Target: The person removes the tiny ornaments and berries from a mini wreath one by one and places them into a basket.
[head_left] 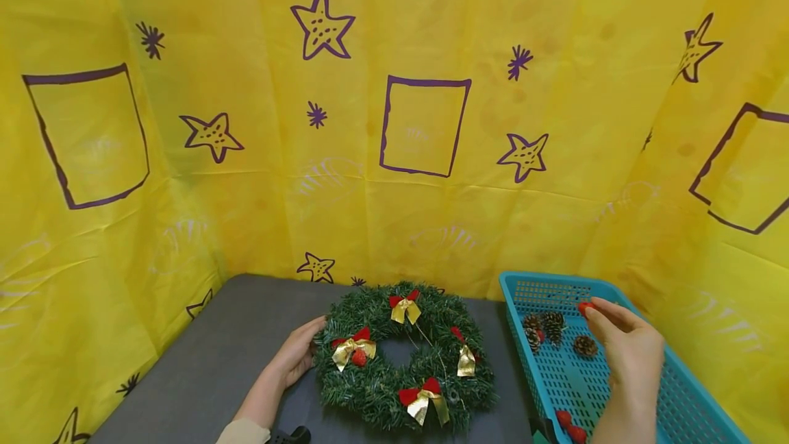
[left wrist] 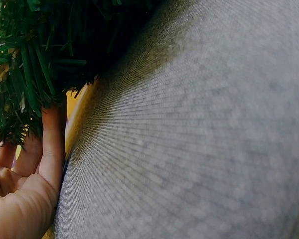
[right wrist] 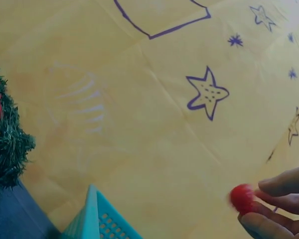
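Note:
A green artificial wreath (head_left: 409, 403) with red and gold bows lies on the dark table. My left hand (head_left: 296, 351) holds its left edge; in the left wrist view the fingers (left wrist: 52, 149) reach up against the bristly greenery, which hides their tips. Over the blue basket (head_left: 520, 341), my right hand (head_left: 629, 348) pinches a small red berry ornament (right wrist: 241, 198) between thumb and fingers. Another red berry (head_left: 359, 358) sits on the wreath's left bow (head_left: 354, 348).
Inside the basket are several pine cones (head_left: 553, 327) and more red berries (head_left: 576, 433). The grey table (head_left: 246, 321) reaches back to a yellow cloth wall (head_left: 382, 225) with purple stars. A dark strap-like object (head_left: 296, 436) shows by the left wrist.

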`<state>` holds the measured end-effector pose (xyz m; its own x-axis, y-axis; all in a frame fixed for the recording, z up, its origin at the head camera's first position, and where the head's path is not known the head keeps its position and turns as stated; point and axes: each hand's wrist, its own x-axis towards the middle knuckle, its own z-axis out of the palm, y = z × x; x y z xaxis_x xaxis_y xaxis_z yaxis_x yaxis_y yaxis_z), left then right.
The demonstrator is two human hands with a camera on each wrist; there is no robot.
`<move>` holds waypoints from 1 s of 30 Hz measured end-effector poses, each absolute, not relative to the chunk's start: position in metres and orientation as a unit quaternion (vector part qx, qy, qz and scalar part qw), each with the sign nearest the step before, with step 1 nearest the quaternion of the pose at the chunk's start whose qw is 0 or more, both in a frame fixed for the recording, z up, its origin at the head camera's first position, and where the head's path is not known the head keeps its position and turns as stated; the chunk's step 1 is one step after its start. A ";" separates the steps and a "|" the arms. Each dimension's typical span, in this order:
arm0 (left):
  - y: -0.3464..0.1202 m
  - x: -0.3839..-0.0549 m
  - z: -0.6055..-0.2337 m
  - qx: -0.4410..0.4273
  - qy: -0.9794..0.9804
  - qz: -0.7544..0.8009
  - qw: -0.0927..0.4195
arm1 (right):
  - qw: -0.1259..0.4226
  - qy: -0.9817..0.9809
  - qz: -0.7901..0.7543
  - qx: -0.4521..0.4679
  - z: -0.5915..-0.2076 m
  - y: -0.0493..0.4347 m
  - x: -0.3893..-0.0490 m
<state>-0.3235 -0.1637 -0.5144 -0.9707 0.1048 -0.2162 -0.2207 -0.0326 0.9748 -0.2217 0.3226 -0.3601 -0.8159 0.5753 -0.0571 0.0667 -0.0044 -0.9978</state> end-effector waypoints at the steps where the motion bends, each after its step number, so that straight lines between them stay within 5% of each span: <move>1: -0.164 -0.323 -0.514 -0.040 0.685 0.718 0.115 | 0.188 -0.686 0.660 -0.239 -0.360 0.323 -0.221; 30: -0.163 -0.325 -0.519 -0.027 0.682 0.721 0.115 | 0.195 -0.753 0.586 -0.229 -0.358 0.314 -0.221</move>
